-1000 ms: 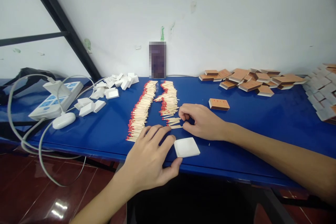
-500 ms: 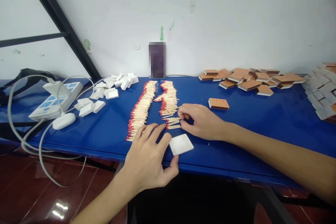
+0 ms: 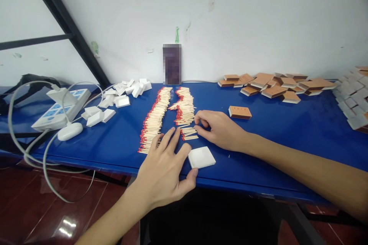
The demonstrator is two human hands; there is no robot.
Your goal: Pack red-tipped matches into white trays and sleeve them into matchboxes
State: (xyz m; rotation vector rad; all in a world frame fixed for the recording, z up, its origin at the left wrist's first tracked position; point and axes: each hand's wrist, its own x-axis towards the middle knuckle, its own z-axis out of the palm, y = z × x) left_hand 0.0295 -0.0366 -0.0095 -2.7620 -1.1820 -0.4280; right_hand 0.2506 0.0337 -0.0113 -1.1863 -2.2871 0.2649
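Note:
Red-tipped matches [image 3: 156, 116] lie in two long rows [image 3: 184, 109] on the blue table [image 3: 287, 138]. My left hand [image 3: 163, 172] rests flat near the front edge with its fingers spread, thumb and forefinger touching a small white inner tray [image 3: 201, 157]. My right hand [image 3: 220, 129] is curled beside the right row, its fingertips pinching at a small bundle of matches [image 3: 189, 133] just above the tray.
White inner trays [image 3: 120, 97] are scattered at the back left, next to a power strip [image 3: 61, 109] with grey cables and a white adapter [image 3: 69, 131]. Brown matchbox sleeves [image 3: 273, 86] are heaped at the back right, one [image 3: 240, 112] lies alone, more boxes [image 3: 355, 103] at the far right.
My left hand has nudged the white tray slightly back and to the left, with its fingers spreading. My right hand has shifted a little toward the match bundle.

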